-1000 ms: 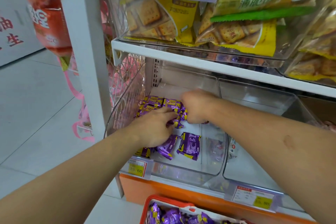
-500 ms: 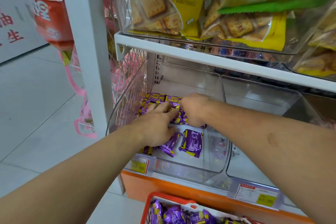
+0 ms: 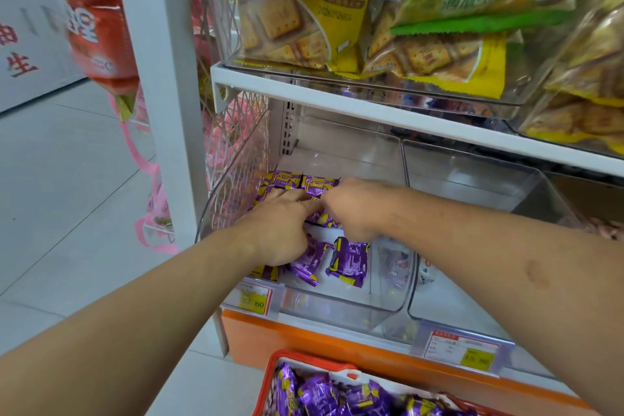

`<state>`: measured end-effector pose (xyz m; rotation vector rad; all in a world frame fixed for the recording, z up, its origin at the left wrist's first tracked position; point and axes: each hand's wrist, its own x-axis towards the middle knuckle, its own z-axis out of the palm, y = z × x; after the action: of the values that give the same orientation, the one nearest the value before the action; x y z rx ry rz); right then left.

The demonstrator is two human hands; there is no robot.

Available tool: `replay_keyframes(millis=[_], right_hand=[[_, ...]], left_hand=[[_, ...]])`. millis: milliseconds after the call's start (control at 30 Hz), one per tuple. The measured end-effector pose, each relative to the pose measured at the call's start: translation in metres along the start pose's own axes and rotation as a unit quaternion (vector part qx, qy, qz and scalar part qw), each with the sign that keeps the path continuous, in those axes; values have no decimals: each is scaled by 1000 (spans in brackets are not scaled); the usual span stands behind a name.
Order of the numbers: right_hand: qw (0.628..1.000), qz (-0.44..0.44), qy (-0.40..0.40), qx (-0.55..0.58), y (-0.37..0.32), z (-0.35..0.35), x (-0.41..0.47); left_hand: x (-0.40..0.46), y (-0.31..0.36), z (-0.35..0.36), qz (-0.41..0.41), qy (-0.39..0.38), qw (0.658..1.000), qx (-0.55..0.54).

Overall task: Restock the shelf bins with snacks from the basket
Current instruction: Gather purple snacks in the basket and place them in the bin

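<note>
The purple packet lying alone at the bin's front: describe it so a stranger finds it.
Find the clear plastic bin under the white shelf. Near its front, right of the left hand, lies a purple foil snack packet, printed back up, apart from the row at the back.

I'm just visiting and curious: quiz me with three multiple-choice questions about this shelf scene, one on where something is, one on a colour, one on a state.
1. Where are both hands working?
A. In the clear bin on the lower shelf
B. In the basket on the floor
C. In the cracker bin on the upper shelf

2. What colour are the snack packets being stocked?
A. Green
B. Purple
C. White

3. What state is the basket in?
A. Empty
B. Tipped over
C. It holds packets

Answers:
1 A: the left hand and right hand are both inside the clear bin under the white shelf.
2 B: the snack packets in the bin have purple wrappers with yellow print.
3 C: the red basket at the bottom edge shows more purple packets inside.
</note>
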<state>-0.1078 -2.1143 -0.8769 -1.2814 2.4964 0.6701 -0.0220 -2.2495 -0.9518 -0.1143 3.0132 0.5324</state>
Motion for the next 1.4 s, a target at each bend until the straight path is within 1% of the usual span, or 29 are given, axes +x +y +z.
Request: replay_keyframes(millis=[67,133,333,433,500,533,567,600,633,667,700,733,767,800,867,967,1000,1067,1100,1133,1200,1267,1400], right_hand=[[999,-21,-41,9,-8,1,-8],[997,-20,-69,2,-16,5,-12],[997,-2,-72,-33,-34,21,-12],[998,6,-60,27,-24,9,-18],[993,15,-54,105,-8,-5,-19],[985,17,-48,165,1,-11,-17],[968,19,-39,246,9,-14,-15],[940,18,-28,339,14,-16,-14],[906,11,-16,422,18,-16,-13],[873,3,-9,488,20,-16,-14],[850,-5,-7,527,22,-15,-13],[837,-14,-10,547,22,-13,-12],[830,-24,-13,558,23,-12,-11],[825,-33,-16,564,23,-11,-10],[825,-34,-8,563,24,-9,-8],[841,-45,21,540,24,-9,-8],[852,-57,35,519,23,-9,-9],[895,-83,84,431,23,-10,-14],[912,-94,103,385,23,-10,-16],[922,-103,116,354,23,-9,-17],[927,-108,128,336,22,-8,-19],[934,-97,137,317,23,-5,-17],[946,-35,141,289,26,-2,-10]], left_hand=[[-4,-4,-2,-13,14,999,-44],[-10,-2,-9,-28,29,998,-51],[-29,5,-17,-29,12,998,-45],[-30,3,-16,-50,30,996,-71],[-27,0,-14,-77,51,988,-125],[-26,-1,-14,-90,60,982,-155],[-23,-1,-14,-102,63,973,-199],[-23,2,-15,-117,53,953,-275],[-22,5,-18,-125,39,919,-373],[-24,11,-21,-131,19,875,-466],[-26,14,-25,-133,1,831,-540],[-29,18,-28,-128,-13,804,-581],[-29,18,-29,-120,-23,785,-608],[-30,19,-29,-112,-27,780,-615],[-29,17,-27,-113,-13,790,-602],[-26,15,-24,-139,6,801,-583],[-26,15,-24,-143,11,805,-576],[-25,16,-24,-142,23,815,-562],[-25,17,-25,-141,30,812,-566],[-25,20,-27,-144,37,804,-576],[-24,22,-29,-155,61,788,-593],[-24,24,-31,-161,73,781,-599],[-25,23,-30,-165,38,784,-598]])
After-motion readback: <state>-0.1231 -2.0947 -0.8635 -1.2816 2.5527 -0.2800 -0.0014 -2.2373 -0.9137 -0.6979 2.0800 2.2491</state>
